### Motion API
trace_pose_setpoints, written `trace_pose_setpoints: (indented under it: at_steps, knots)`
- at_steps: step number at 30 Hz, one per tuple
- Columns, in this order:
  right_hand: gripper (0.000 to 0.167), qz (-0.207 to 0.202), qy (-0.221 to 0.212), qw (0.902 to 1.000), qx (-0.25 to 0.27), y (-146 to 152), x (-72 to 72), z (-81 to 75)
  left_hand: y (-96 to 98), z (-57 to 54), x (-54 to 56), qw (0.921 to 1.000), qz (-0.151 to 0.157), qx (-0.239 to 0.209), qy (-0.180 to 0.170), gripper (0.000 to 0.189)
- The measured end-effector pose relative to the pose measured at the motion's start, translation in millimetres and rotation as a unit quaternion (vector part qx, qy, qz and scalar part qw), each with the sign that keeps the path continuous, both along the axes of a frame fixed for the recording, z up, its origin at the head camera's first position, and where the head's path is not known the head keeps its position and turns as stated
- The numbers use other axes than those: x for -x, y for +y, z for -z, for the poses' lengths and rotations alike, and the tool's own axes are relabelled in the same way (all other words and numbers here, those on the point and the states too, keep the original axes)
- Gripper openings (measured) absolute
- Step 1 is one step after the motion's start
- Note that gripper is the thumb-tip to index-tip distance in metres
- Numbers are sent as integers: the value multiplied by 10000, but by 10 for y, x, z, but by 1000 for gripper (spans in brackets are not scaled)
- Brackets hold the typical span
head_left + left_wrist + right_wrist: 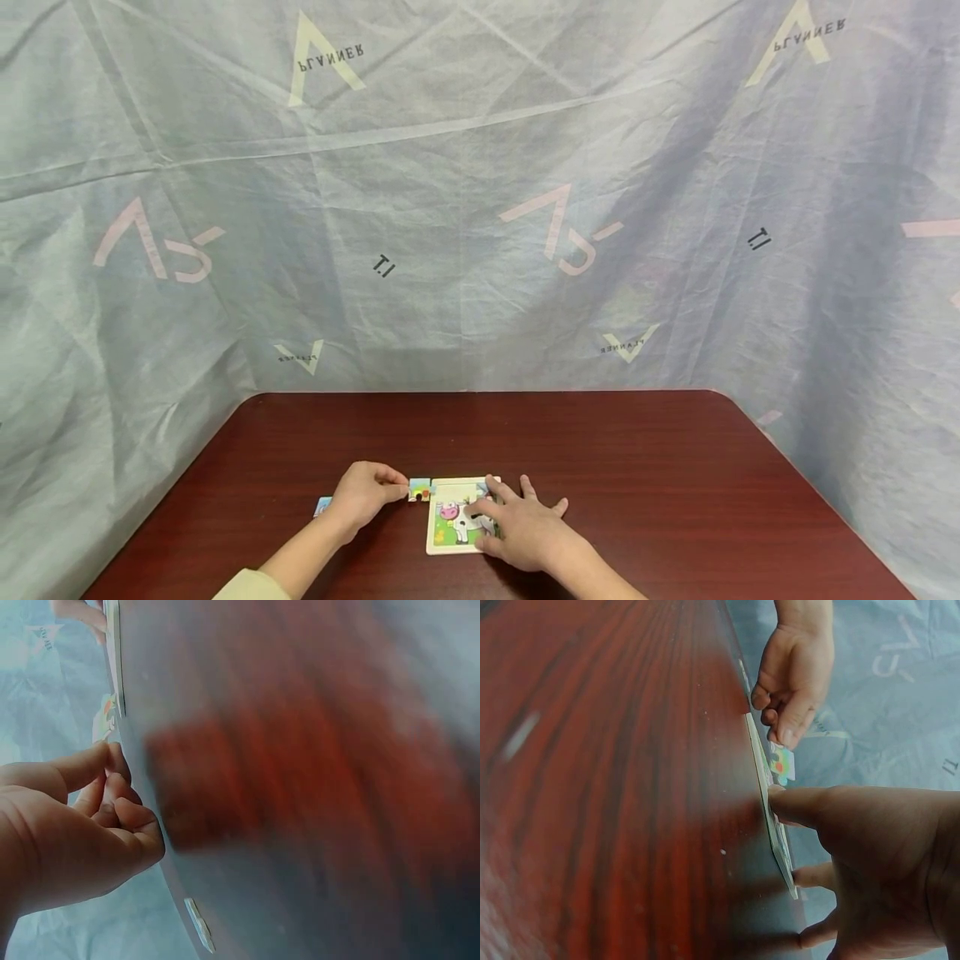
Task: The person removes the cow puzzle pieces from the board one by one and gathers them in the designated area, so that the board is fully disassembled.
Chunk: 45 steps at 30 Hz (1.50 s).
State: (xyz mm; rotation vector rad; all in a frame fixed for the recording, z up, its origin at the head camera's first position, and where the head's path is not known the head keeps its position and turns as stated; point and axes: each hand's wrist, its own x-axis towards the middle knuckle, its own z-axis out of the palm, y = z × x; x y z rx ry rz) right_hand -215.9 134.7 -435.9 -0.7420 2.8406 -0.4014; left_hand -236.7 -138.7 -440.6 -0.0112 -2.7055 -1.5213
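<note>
In the head view, my left hand point(365, 495) pinches a small jigsaw piece point(419, 490) by its left edge, just left of the puzzle frame's upper corner. Blue, green and red show on the piece. The pale puzzle board point(452, 549) lies flat, with a cow picture point(455, 515) partly filling it and a bare patch at its upper left. My right hand point(527, 527) rests on the board's right side with fingers spread, hiding part of the cow. The right wrist view shows its thumb point(802, 804) on the board's edge.
Another blue puzzle piece point(322, 505) lies on the table left of my left wrist, partly hidden by it. The dark red wooden table point(637, 467) reaches back to a grey printed cloth point(465, 317) that hangs around it.
</note>
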Motion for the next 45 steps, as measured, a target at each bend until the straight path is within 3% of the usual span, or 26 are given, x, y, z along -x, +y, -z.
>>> trace_pose_setpoints:
  at_steps: [23, 45]
  knots:
    - [39, 51, 65, 9999, -66, -10, -7, 2, -371, -47, -80, 9982, -337, 486, -38, 4]
    - [37, 150, 127, 9998, -27, -19, -31, -5, -479, -35, -80, 9947, -395, 941, -84, 5]
